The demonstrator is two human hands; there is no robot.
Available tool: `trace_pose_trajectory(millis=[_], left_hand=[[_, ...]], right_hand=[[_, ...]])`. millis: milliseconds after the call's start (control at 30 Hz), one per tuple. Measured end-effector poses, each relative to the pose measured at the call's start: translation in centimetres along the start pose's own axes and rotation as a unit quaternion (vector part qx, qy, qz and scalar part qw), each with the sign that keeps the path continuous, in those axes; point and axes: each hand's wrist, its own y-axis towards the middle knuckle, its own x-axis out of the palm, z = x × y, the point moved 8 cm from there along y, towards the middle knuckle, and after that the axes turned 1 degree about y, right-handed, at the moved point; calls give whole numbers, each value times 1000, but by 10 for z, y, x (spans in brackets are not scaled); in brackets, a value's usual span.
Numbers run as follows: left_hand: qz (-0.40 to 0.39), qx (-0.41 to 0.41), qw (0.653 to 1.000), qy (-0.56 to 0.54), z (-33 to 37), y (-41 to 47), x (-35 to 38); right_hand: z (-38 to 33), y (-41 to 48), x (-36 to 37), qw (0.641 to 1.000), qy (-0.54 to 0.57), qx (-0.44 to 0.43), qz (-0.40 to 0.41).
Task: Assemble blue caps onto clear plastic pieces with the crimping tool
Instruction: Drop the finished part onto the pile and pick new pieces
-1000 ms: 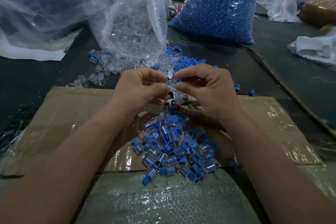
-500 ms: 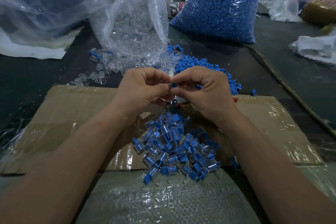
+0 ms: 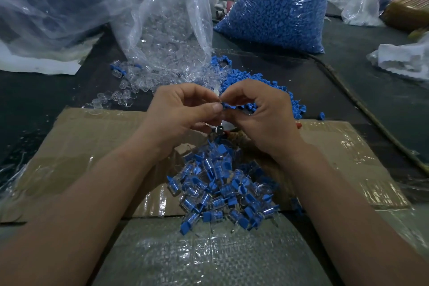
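Observation:
My left hand [image 3: 183, 114] and my right hand [image 3: 262, 114] meet fingertip to fingertip above the cardboard. A clear plastic piece [image 3: 216, 93] is pinched in my left fingers, mostly hidden. My right thumb and forefinger pinch a blue cap [image 3: 225, 106] against it. Just below the hands the metal head of the crimping tool [image 3: 219, 129] shows; the rest is hidden under my right hand. A heap of assembled blue-capped pieces [image 3: 222, 188] lies on the cardboard [image 3: 92, 146] between my forearms. Loose blue caps [image 3: 294, 104] lie behind my right hand, loose clear pieces [image 3: 125, 90] behind my left.
An open bag of clear pieces [image 3: 167, 37] lies at the back centre, a full bag of blue caps [image 3: 278, 4] at the back right. Large plastic bags [image 3: 51, 7] fill the back left. A woven plastic sheet [image 3: 204, 255] lies nearest me. A cord [image 3: 371, 116] runs along the right.
Both hands rose slightly and drew closer. My right hand now presents a blue cap at the clear piece; the loose blue caps behind it came into view.

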Motion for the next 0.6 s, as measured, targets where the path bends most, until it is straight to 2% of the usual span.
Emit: trace_pose_trajectory(millis=[367, 600], left_hand=[[2, -8, 1000, -10, -3, 2, -4], [6, -26, 998, -49, -2, 0, -3]], right_hand=[[5, -1, 4, 995, 87, 30, -26], [3, -2, 1, 997, 72, 17, -2]])
